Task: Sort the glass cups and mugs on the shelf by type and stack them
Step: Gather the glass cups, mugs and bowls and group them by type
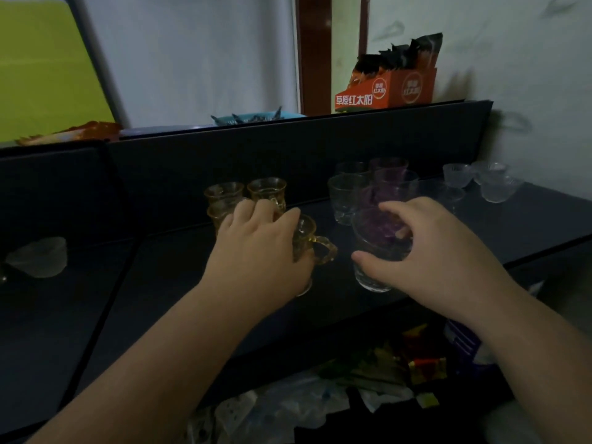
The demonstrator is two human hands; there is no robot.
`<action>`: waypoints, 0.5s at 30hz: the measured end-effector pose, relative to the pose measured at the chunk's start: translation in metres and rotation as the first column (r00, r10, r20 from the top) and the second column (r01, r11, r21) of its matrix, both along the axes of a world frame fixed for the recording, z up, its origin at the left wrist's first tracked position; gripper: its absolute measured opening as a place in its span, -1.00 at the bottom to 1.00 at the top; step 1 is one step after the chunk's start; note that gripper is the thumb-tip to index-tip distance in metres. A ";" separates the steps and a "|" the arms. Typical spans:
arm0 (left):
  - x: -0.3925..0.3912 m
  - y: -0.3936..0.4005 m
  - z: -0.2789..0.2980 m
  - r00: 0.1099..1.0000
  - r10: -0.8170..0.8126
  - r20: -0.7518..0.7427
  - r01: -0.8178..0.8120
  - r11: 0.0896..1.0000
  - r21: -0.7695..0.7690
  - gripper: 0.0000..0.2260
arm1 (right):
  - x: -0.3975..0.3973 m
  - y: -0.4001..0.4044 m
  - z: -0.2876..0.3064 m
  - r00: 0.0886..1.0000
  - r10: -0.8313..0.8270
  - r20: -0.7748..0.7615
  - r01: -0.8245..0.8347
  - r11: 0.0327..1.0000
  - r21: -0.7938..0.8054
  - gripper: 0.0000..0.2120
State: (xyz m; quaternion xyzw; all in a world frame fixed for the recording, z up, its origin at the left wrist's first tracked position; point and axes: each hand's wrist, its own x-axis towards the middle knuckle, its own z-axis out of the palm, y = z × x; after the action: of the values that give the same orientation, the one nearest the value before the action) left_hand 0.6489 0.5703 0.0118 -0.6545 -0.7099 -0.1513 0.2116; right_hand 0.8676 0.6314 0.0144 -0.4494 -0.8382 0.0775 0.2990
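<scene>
On the dark shelf, my left hand grips an amber glass mug from above; its handle points right. Behind it stand several more amber mugs. My right hand holds a clear glass tumbler by its rim, with a purple-tinted glass nested inside it. Further back are clear tumblers and purple glasses. Small clear ribbed cups sit at the far right by the wall.
A clear plastic item lies on the shelf at the left. On the ledge above stand an orange carton and a blue tray. Below the shelf's front edge lie bags and packets.
</scene>
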 end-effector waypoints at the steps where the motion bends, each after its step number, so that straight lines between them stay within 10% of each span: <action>1: 0.003 0.005 0.000 0.999 0.031 -0.030 -0.031 0.999 0.008 -0.46 | 0.004 0.007 0.000 1.000 0.025 0.007 -0.025 1.000 0.017 -0.15; 15: 0.039 0.058 0.010 0.876 0.462 -0.140 -0.474 0.877 -0.076 -0.55 | 0.056 0.078 -0.003 0.906 0.423 -0.012 -0.424 0.905 -0.044 -0.17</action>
State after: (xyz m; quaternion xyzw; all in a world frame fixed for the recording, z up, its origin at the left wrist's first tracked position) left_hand 0.6881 0.6279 0.0214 -0.4815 -0.8406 -0.0184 0.2476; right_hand 0.9240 0.7091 0.0117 -0.2634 -0.9135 0.1601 0.2655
